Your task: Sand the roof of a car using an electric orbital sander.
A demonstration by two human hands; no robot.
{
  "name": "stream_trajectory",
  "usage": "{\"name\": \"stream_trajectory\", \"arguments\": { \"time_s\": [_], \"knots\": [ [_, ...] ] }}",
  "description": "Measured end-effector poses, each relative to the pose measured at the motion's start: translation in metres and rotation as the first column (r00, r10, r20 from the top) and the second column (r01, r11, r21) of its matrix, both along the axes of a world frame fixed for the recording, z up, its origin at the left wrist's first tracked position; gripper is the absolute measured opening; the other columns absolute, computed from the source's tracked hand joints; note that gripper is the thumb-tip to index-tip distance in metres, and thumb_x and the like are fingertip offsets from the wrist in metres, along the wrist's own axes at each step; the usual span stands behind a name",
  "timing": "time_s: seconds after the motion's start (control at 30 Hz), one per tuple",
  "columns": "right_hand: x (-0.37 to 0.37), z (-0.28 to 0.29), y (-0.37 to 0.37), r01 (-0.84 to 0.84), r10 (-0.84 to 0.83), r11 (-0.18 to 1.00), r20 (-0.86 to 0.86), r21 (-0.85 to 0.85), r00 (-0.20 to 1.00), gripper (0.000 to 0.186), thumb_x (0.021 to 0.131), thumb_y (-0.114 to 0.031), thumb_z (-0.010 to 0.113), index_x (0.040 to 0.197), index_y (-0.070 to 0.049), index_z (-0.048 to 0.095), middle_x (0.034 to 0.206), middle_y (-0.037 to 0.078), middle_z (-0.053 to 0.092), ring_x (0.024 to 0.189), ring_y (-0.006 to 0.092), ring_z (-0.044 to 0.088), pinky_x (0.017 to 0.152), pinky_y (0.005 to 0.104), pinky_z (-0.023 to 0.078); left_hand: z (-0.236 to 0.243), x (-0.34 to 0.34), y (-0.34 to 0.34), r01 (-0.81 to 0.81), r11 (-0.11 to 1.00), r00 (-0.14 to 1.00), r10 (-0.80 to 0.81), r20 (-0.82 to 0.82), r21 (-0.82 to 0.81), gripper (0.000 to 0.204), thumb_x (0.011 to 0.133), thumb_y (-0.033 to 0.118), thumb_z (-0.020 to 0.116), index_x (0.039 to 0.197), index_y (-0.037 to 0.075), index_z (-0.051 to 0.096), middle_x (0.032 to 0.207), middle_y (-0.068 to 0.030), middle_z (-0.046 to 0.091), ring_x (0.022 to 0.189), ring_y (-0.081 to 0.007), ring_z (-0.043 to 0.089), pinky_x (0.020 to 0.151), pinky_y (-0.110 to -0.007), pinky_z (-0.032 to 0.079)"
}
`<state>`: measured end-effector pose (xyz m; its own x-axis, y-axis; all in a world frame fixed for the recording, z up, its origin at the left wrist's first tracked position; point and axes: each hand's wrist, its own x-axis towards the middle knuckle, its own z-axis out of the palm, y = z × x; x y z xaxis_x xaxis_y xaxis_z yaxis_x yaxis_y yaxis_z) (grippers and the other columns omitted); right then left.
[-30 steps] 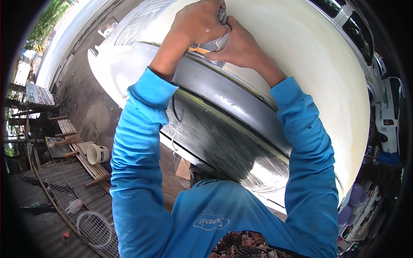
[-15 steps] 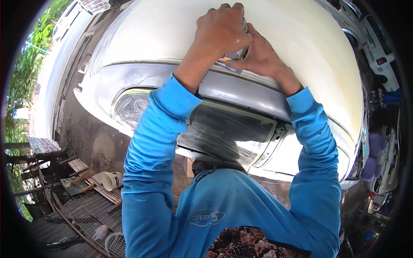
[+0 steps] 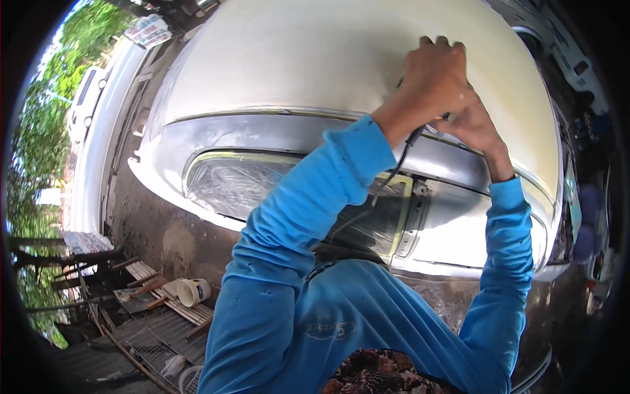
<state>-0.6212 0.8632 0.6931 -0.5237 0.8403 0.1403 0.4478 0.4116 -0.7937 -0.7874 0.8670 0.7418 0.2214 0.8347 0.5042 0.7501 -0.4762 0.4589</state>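
Note:
Both my hands are closed together at the edge of a car's cream-coloured roof (image 3: 308,72). My left hand (image 3: 436,75) wraps over the top of a small hand-held power tool (image 3: 441,118), and my right hand (image 3: 474,126) grips it from the right side. Fingers hide nearly all of the tool; only a bit of dark and orange shows below them. A black cord (image 3: 405,154) hangs from it, down past the grey roof rail (image 3: 256,133). Under the rail, a side window (image 3: 246,184) is covered in clear plastic film with yellowish tape along its edge.
On the ground at the lower left, a white bucket (image 3: 193,292) stands by wooden slats (image 3: 147,272) and corrugated sheeting (image 3: 125,322). Another white vehicle (image 3: 571,59) is parked at the upper right. Dim clutter lines the right side.
Both hands and the tool have moved right along the roof edge. The black cord now shows under my left wrist. My view has shifted, so the car appears slightly lower and more to the right.

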Motion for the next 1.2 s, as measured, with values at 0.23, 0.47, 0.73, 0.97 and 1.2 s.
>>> {"name": "stream_trajectory", "arguments": {
  "time_s": [0.23, 0.47, 0.73, 0.97, 1.2],
  "knots": [
    [-0.111, 0.003, 0.013, -0.186, 0.185, 0.983, -0.052, -0.003, 0.981, 0.069, 0.073, -0.002, 0.082, 0.135, -0.002, 0.053, 0.126, 0.009, 0.063, 0.116, 0.0209, 0.061, 0.096, 0.0361, 0.052, 0.004, -0.095, -0.01, -0.116, 0.988, 0.993, 0.119, 0.023, -0.098, 0.052, 0.061, 0.024, 0.08, 0.108, 0.001, 0.072, 0.106, -0.0185, 0.068, 0.102, -0.0405, 0.064, 0.081, -0.048, 0.057],
    [-0.255, -0.001, 0.03, -0.299, 0.312, 0.92, -0.011, 0.254, 0.95, 0.062, 0.071, -0.025, 0.085, 0.123, 0.0, 0.062, 0.128, 0.019, 0.059, 0.12, 0.0336, 0.058, 0.103, 0.043, 0.047, -0.005, -0.24, -0.021, -0.311, 0.95, 0.946, 0.312, 0.084, -0.03, 0.044, 0.069, 0.031, 0.075, 0.107, 0.009, 0.072, 0.107, -0.018, 0.069, 0.1, -0.0415, 0.066, 0.087, -0.049, 0.054],
    [-0.396, -0.017, 0.055, -0.376, 0.361, 0.787, 0.129, 0.489, 0.924, 0.079, 0.062, -0.041, 0.081, 0.123, 0.004, 0.06, 0.118, 0.024, 0.06, 0.111, 0.0391, 0.061, 0.095, 0.0494, 0.052, -0.006, -0.377, -0.032, -0.395, 0.917, 0.912, 0.398, 0.098, -0.052, 0.053, 0.07, 0.036, 0.077, 0.114, 0.007, 0.071, 0.105, -0.0213, 0.071, 0.098, -0.0398, 0.069, 0.086, -0.045, 0.055],
    [-0.43, -0.009, 0.056, -0.411, 0.363, 0.84, 0.197, 0.354, 0.911, 0.078, 0.062, -0.041, 0.082, 0.121, 0.004, 0.061, 0.116, 0.024, 0.061, 0.109, 0.04, 0.062, 0.095, 0.0498, 0.052, -0.01, -0.421, -0.034, -0.236, 0.943, 0.912, 0.299, 0.282, -0.234, 0.048, 0.082, 0.019, 0.075, 0.123, -0.002, 0.064, 0.089, -0.0123, 0.068, 0.078, -0.019, 0.064, 0.075, -0.032, 0.052],
    [-0.307, -0.009, 0.019, -0.261, 0.23, 0.894, 0.127, 0.364, 0.965, 0.072, 0.063, -0.038, 0.082, 0.119, 0.003, 0.062, 0.12, 0.019, 0.06, 0.118, 0.0354, 0.057, 0.102, 0.0566, 0.044, 0.007, -0.299, -0.045, -0.106, 0.924, 0.918, 0.233, 0.321, -0.368, 0.041, 0.084, 0.009, 0.073, 0.124, 0.0, 0.064, 0.1, -0.0126, 0.067, 0.089, -0.018, 0.064, 0.082, -0.03, 0.052]
  ]
}}
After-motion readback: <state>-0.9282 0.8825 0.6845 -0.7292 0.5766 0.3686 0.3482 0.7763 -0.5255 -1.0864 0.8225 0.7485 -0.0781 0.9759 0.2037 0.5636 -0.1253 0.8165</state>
